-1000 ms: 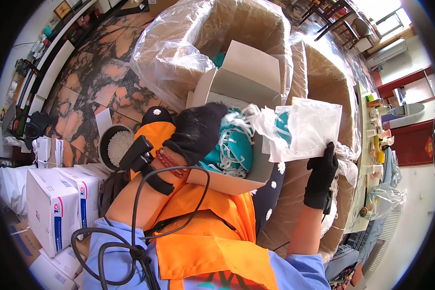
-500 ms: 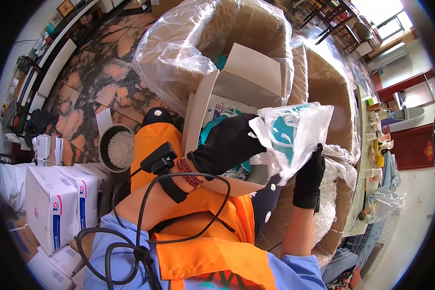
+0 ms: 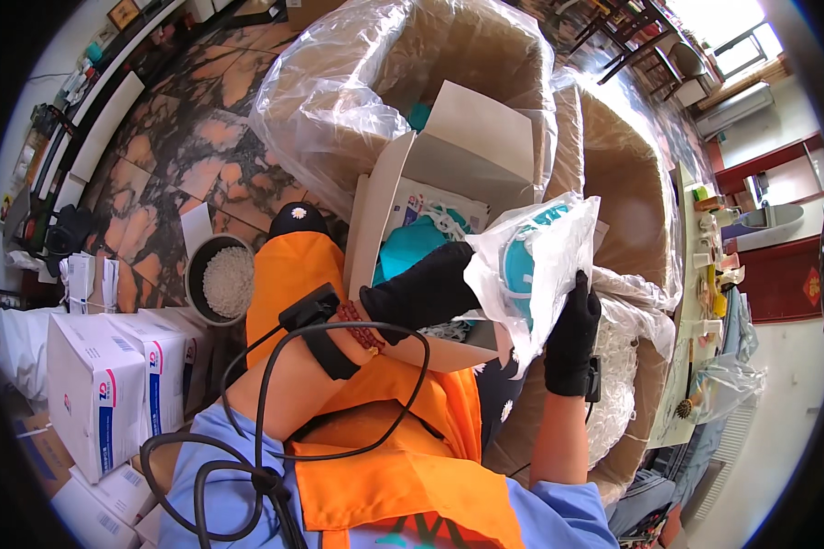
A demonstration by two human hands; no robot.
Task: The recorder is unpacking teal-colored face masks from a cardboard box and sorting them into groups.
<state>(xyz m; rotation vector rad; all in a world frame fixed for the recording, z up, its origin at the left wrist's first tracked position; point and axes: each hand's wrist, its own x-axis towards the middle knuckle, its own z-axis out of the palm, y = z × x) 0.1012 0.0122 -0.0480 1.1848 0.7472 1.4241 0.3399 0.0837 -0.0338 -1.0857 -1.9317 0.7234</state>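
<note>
Both my hands wear black gloves. Between them is a clear plastic bag [image 3: 558, 240] with a teal face mask [image 3: 519, 265] and white straps inside. My left hand [image 3: 426, 288] is closed on the bag's left edge, over the open box. My right hand [image 3: 572, 340] pinches the bag's lower right side, its thumb and fingers partly behind the film. Below and behind the bag, the white cardboard box [image 3: 364, 215] rests at my lap with its flaps up. Teal masks [image 3: 405, 247] with tangled white straps lie in it, beside a flat printed packet.
Large plastic-lined cartons [image 3: 339, 137] stand ahead and to the right, one with white straps [image 3: 615, 375]. At left are a pot of white pellets [image 3: 227, 285] and stacked white boxes [image 3: 96, 384]. A black cable [image 3: 265, 393] loops over my left arm. A long cluttered table [image 3: 682, 366] runs along the right.
The bag has shifted left and its film has turned, showing the mask from another side. My right hand has moved slightly left with it. More of a teal mask shows in the box.
</note>
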